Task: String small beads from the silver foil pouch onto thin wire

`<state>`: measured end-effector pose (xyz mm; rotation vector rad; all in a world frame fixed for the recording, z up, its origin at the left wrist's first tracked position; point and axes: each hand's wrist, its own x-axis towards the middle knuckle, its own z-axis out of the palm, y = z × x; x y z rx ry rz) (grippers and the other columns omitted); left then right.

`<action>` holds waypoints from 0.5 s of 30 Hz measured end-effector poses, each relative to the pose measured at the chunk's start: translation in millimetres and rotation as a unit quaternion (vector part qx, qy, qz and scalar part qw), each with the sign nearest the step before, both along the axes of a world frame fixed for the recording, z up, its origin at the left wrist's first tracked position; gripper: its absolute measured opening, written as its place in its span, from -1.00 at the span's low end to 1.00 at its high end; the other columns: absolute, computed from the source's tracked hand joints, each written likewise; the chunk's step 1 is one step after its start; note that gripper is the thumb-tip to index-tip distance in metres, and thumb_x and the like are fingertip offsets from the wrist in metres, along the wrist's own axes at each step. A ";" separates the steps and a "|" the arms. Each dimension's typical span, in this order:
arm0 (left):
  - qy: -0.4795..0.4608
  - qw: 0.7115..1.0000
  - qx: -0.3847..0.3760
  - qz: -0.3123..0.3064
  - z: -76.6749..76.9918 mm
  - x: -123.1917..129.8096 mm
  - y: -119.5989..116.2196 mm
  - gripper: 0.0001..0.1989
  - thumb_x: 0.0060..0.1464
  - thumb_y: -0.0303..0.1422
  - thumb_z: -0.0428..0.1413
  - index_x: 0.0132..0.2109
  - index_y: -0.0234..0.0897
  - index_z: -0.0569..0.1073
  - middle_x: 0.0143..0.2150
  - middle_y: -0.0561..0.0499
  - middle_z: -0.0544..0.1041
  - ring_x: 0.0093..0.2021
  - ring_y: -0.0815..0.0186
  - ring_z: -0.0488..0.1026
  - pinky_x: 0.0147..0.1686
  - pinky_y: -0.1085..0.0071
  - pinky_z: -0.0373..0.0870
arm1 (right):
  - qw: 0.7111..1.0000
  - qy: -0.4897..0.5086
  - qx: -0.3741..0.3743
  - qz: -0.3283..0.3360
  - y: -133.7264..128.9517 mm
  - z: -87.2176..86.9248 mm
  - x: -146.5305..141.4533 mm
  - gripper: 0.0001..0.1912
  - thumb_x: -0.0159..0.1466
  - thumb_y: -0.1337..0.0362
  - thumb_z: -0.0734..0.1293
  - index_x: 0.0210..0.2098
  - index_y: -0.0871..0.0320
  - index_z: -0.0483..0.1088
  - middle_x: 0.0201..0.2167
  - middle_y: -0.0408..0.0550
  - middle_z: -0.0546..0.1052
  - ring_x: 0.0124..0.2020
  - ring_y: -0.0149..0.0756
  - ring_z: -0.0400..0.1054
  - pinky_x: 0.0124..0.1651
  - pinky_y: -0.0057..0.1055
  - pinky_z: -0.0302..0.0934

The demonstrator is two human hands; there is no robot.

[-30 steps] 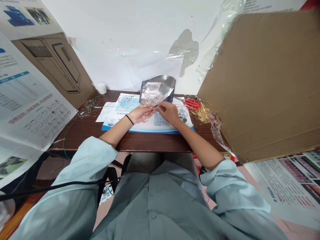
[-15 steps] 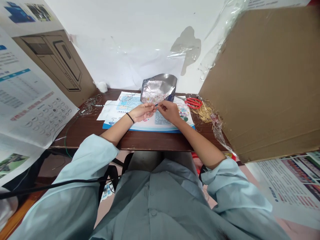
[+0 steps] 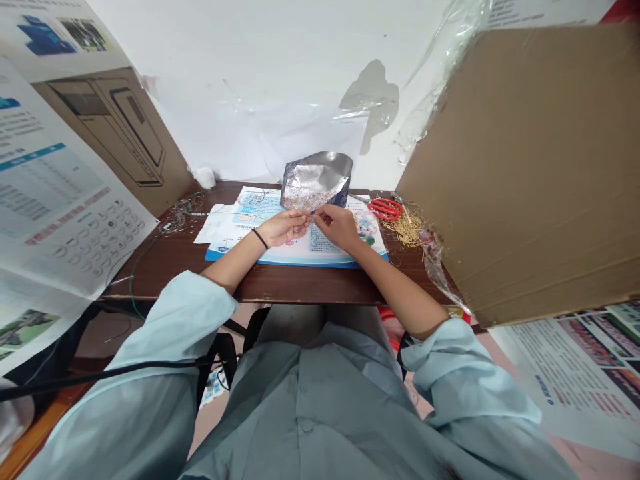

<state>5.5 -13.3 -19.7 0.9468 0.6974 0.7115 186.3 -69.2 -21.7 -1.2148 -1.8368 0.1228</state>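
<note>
Pinching thumb to fingertips, the left hand [image 3: 286, 228], palm up with its other fingers loosely curled, and the right hand [image 3: 336, 225], palm down, meet at a small blue piece [image 3: 313, 213], too tiny to make out fully. It is held above the printed sheets [image 3: 280, 255], midway between the desk's [image 3: 300, 283] front and back edges, just before the foil pouch [image 3: 323, 173]. It looks nearly weightless and easily dropped, so the ends suit a fingertip hold. The thin cord [image 3: 245, 215] from the desk's left end seems limp and slippery, best pinched close to its tip.
</note>
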 end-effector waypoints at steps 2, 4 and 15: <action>0.000 1.000 -0.006 0.000 1.2 0.3 -0.6 -0.86 0.13 -0.65 0.14 -0.23 -0.37 0.54 -0.36 -0.02 0.59 -0.42 0.48 0.50 -0.28 0.51 0.45 | 1.000 -0.008 -0.005 -0.003 -0.1 0.2 -0.1 -0.84 0.27 0.29 0.24 -0.42 0.13 0.40 -0.48 -0.13 0.44 -0.44 -0.37 0.25 -0.29 -0.43 0.11; -0.002 1.000 -0.010 0.000 2.2 0.6 -1.1 -0.86 0.14 -0.64 0.13 -0.23 -0.39 0.54 -0.38 -0.02 0.59 -0.44 0.48 0.49 -0.31 0.52 0.45 | 1.000 -0.013 -0.007 -0.006 -0.4 0.5 -0.2 -0.83 0.28 0.29 0.23 -0.42 0.13 0.40 -0.48 -0.13 0.44 -0.44 -0.37 0.25 -0.29 -0.42 0.10; -0.004 1.000 -0.006 0.000 1.9 0.3 -0.8 -0.85 0.16 -0.63 0.11 -0.21 -0.38 0.54 -0.38 0.00 0.57 -0.46 0.50 0.46 -0.32 0.53 0.44 | 1.000 -0.009 -0.015 -0.010 -1.2 1.7 -1.2 -0.82 0.28 0.30 0.22 -0.42 0.13 0.41 -0.48 -0.13 0.45 -0.44 -0.36 0.25 -0.28 -0.42 0.12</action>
